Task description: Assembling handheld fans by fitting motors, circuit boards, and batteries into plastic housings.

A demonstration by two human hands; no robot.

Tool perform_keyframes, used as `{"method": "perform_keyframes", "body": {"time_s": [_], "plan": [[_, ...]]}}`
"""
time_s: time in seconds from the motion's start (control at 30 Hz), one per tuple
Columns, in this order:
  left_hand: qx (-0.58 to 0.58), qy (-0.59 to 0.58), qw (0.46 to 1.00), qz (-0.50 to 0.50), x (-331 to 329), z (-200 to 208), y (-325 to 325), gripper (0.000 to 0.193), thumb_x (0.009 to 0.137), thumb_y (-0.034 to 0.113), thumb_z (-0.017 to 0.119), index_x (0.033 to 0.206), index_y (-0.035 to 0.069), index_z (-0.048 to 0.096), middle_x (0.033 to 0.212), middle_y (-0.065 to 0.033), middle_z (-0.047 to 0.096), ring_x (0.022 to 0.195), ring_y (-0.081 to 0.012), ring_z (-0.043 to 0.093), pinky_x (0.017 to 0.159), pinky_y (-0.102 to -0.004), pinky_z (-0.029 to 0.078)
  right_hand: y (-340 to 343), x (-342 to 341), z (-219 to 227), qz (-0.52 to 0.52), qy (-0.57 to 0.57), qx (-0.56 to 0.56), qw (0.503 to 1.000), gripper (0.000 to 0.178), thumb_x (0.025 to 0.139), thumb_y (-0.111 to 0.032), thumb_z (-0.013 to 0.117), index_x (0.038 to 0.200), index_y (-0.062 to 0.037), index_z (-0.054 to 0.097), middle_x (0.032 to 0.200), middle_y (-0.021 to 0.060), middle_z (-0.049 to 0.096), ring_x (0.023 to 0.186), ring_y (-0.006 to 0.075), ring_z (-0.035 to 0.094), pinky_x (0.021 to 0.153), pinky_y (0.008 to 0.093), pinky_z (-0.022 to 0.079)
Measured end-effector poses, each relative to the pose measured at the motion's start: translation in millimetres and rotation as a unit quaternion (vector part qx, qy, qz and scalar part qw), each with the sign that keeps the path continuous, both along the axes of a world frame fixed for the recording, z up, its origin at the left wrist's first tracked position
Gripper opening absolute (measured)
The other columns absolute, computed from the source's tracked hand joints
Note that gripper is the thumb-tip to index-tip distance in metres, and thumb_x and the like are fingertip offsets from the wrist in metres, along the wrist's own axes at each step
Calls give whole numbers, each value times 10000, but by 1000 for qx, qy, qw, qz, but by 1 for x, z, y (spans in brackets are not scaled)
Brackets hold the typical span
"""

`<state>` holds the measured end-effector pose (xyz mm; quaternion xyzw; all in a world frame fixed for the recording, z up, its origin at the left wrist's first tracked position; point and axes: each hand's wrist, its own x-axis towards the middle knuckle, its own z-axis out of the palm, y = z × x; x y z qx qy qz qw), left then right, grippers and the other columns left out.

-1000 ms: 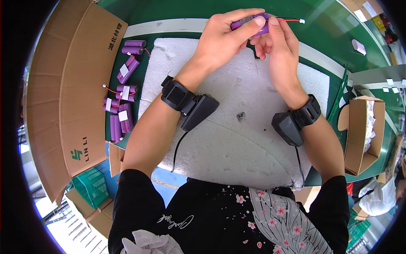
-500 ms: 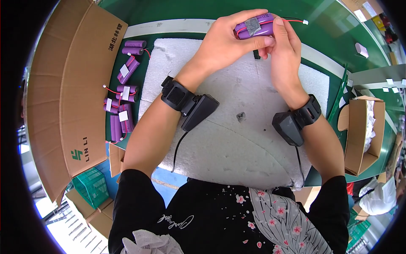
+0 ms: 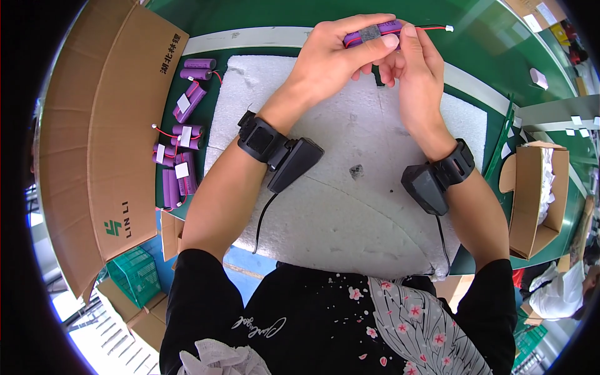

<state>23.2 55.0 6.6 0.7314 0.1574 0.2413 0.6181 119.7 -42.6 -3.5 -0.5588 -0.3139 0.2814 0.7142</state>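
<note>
Here, purple battery packs [image 3: 187, 136] are lying on the green table [image 3: 481, 40], beyond the foam slab's [image 3: 350, 219] left edge. Left hand [image 3: 325, 55] is gripping one more pack [image 3: 370, 32] above the slab's far edge. Right hand [image 3: 417, 70] is pinching that pack's right end, wire leads [image 3: 431, 28] trailing rightward. Open carton [image 3: 525, 194] is standing past the slab's right edge.

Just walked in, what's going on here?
A person holds a purple battery pack near the far edge of a white foam slab. The left hand grips its left part; the right hand is at its right end, where red and black wires run out to a white connector. More purple packs lie at left, beside a large cardboard box.
</note>
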Motion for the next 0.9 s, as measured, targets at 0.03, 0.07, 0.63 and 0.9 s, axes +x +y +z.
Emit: {"method": "perform_keyframes", "body": {"time_s": [0.03,0.07,0.63,0.9], "plan": [[-1,1,1000,-1,0,1,0,379,889,249,620,1216,58,595,714,-16,584,579,-75,515,519,-217,420,0,0,0,0,-1,1,1000,370,1002,-348,376,1021,-22,551,633,39,553,494,78,435,467,214,329],[-3,3,1000,-2,0,1,0,375,892,249,616,1213,58,597,703,-16,581,572,-75,515,516,-217,419,0,-1,1,1,-1,2,1000,369,1002,-350,376,1015,-25,550,635,40,556,493,78,436,467,214,328],[11,3,1000,1,0,0,1,366,936,313,540,1205,73,608,679,-10,576,553,-67,507,499,-212,417,0,0,-2,7,-18,10,1000,373,998,-364,387,1006,-33,558,675,48,591,495,80,458,467,214,337],[6,-3,1000,-9,0,0,2,389,954,348,498,1198,68,612,686,-12,578,550,-69,513,491,-212,420,0,0,-2,9,-21,19,1000,365,999,-351,389,1028,-31,561,678,39,581,501,74,454,469,210,337]]}}
